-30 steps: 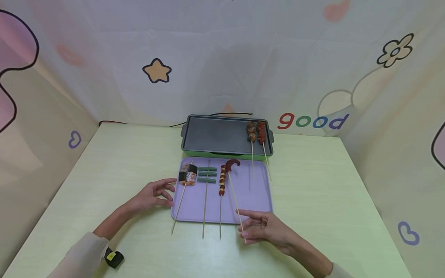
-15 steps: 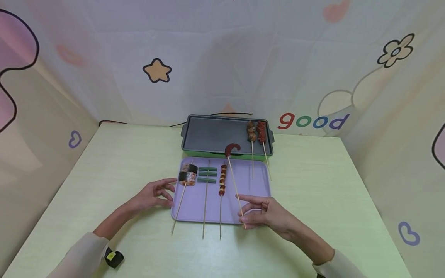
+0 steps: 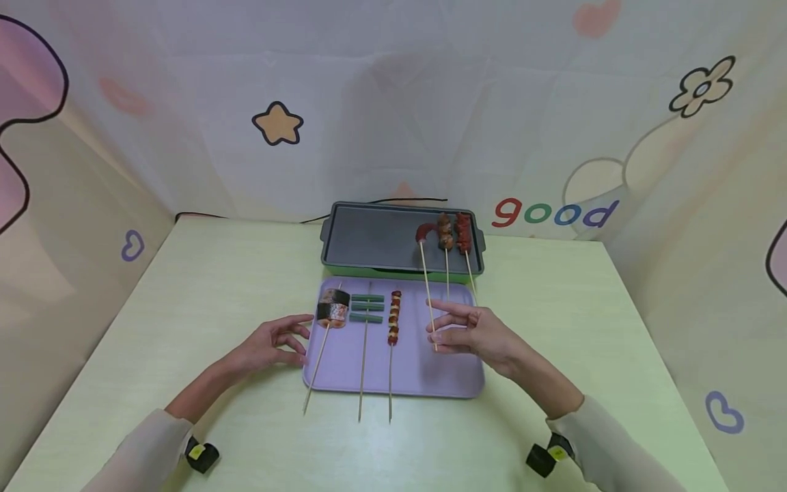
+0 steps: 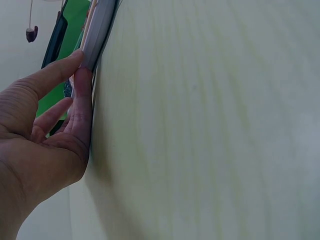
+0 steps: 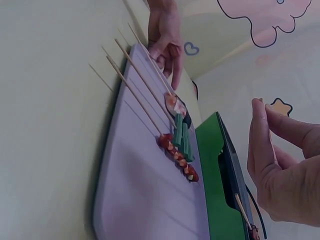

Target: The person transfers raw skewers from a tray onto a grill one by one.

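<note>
My right hand [image 3: 479, 335] pinches the lower stick of a skewer [image 3: 425, 270] between thumb and fingers. A curled dark red piece tips it, over the right part of the black griddle [image 3: 375, 239]; contact with the plate cannot be told. My left hand [image 3: 273, 345] touches the left edge of the lilac tray [image 3: 451, 376] with fingertips and thumb, its fingers loosely bent. On the tray lie a seaweed-wrapped roll skewer [image 3: 333, 309], a green vegetable skewer [image 3: 367, 307] and a thin red-and-yellow skewer [image 3: 394, 320]. In the right wrist view the held skewer is mostly hidden.
Two meat skewers, one brown [image 3: 445, 232] and one red [image 3: 463, 234], lie on the griddle's right end, sticks jutting over the tray. The griddle's green side [image 5: 212, 180] stands just behind the tray. A printed cloth [image 3: 393, 102] hangs behind the pale table [image 3: 246, 437].
My right hand has lifted the red-tipped skewer from the tray and carried it forward and slightly right, over the griddle. My left hand stays at the tray's edge.
</note>
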`<state>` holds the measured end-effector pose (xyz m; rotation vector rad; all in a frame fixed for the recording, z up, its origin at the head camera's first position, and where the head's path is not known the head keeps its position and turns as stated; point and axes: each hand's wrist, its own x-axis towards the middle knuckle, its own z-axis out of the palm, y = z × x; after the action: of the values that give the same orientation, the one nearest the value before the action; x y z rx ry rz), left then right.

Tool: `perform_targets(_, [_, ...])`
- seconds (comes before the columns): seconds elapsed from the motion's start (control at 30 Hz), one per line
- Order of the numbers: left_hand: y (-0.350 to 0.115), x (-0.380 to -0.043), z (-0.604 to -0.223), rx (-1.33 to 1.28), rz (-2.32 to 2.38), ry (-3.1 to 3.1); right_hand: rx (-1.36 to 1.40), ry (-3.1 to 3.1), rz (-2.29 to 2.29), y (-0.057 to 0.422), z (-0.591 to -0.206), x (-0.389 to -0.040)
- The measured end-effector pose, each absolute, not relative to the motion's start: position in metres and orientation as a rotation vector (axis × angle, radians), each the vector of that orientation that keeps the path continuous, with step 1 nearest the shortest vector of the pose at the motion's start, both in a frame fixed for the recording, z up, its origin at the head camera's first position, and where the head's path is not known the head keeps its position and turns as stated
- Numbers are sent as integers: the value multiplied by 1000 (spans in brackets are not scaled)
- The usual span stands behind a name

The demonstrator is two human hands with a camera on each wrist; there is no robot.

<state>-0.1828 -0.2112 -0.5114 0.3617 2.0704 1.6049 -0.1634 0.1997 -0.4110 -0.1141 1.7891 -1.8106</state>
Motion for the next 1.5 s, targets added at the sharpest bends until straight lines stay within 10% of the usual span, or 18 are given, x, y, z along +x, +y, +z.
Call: perform_targets(1.5, [-212, -182, -514, 369, 1616, 2067, -32, 1959, -1710, 173, -410, -244])
